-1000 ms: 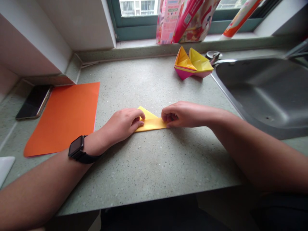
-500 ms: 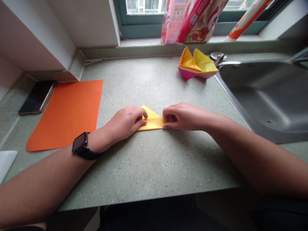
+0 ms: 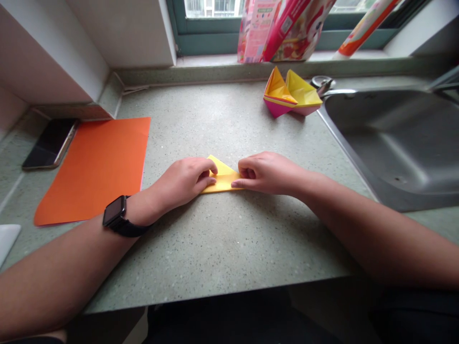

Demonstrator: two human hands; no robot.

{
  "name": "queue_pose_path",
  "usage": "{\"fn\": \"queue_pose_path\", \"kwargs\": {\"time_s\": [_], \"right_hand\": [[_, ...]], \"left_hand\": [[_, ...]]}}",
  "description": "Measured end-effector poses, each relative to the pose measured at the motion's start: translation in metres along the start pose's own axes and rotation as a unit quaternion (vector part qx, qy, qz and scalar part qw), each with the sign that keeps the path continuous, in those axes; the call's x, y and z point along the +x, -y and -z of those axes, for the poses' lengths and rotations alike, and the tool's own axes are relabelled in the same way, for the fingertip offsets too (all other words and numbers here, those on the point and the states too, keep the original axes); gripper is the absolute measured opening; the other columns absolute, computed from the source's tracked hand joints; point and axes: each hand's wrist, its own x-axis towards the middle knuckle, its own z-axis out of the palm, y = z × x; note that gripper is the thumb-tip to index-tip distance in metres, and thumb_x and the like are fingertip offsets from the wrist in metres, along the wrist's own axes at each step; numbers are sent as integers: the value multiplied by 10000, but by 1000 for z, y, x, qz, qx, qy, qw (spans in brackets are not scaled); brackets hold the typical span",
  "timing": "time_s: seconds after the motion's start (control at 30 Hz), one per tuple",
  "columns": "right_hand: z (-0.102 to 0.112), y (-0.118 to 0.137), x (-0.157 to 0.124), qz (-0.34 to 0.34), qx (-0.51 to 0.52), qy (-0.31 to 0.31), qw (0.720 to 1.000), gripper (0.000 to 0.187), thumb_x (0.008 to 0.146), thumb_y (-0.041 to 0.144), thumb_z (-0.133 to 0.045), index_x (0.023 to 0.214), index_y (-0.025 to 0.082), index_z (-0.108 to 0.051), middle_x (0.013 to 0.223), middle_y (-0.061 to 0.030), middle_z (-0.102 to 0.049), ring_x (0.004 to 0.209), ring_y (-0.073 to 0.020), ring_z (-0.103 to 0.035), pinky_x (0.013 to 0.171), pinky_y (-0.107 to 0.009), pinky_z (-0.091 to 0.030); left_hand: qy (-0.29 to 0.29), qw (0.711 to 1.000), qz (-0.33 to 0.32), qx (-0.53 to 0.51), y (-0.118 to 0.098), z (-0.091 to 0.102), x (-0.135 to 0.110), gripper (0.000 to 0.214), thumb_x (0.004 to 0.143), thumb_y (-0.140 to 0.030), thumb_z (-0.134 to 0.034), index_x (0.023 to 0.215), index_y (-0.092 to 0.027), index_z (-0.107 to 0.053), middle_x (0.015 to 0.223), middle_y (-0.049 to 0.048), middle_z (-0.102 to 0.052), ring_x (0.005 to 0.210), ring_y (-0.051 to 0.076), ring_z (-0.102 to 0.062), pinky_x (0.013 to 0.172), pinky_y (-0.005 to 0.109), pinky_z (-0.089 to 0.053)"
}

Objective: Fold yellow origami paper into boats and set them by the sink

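Observation:
A folded yellow paper (image 3: 222, 179) lies flat on the speckled green counter (image 3: 215, 239), mostly covered by my hands. My left hand (image 3: 184, 180), with a black watch on its wrist, has curled fingers pressing down on the paper's left part. My right hand (image 3: 267, 173) is curled too, its fingertips pressing the paper's right end. Only a narrow strip and a pointed top of the paper show between them.
An orange sheet (image 3: 95, 167) lies at the left, with a dark phone (image 3: 50, 143) beyond it. A folded yellow-and-pink paper boat (image 3: 291, 95) sits near the steel sink (image 3: 394, 138) at the right. Colourful packages (image 3: 283, 26) stand on the window sill.
My right hand has slid left along the yellow paper, so less of it shows between the hands. My left hand has stayed in place.

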Motion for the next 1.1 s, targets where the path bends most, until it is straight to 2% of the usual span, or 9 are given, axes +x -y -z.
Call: {"fn": "queue_pose_path", "kwargs": {"time_s": [0.2, 0.4, 0.8, 0.93, 1.1], "right_hand": [[5, -6, -1, 14, 40, 20, 999, 326, 988, 519, -708, 853, 226, -661, 826, -24, -710, 714, -166, -543, 655, -326, -277], [2, -6, 0, 21, 17, 12, 1000, 320, 938, 521, -765, 864, 234, -645, 852, -22, -710, 734, -174, -547, 647, -323, -290], [-5, 21, 1, -59, -80, -13, 995, 549, 948, 770, -622, 945, 226, -693, 969, -127, -771, 835, -261, -642, 627, -345, -270], [-6, 23, 2, -64, -84, -19, 994, 568, 956, 782, -599, 962, 223, -703, 986, -133, -774, 852, -270, -649, 640, -350, -280], [1, 17, 2, -52, -34, 1, 998, 588, 1070, 704, -399, 894, 231, -701, 910, -112, -754, 806, -243, -615, 656, -359, -288]], "left_hand": [[1, 1000, 1, -10, 0, 0, 0, 52, 997, -217, -665, 1009, -214, -715, 878, 16, -741, 798, 186, -665, 765, 306, -481], [7, 1000, 4, -15, 0, 1, -1, 69, 1004, -224, -659, 1023, -213, -725, 878, 15, -742, 787, 183, -662, 779, 311, -492], [14, 999, 36, -36, 0, 2, 1, 77, 974, -229, -707, 1042, -216, -738, 872, 7, -756, 750, 171, -653, 715, 294, -448], [15, 998, 42, -39, -1, 3, 1, 82, 972, -225, -707, 1047, -212, -739, 871, 3, -753, 748, 169, -653, 716, 294, -445], [8, 999, 33, -41, -1, 3, 1, 75, 975, -208, -719, 1047, -206, -739, 877, 8, -760, 765, 172, -661, 724, 290, -448]]}}
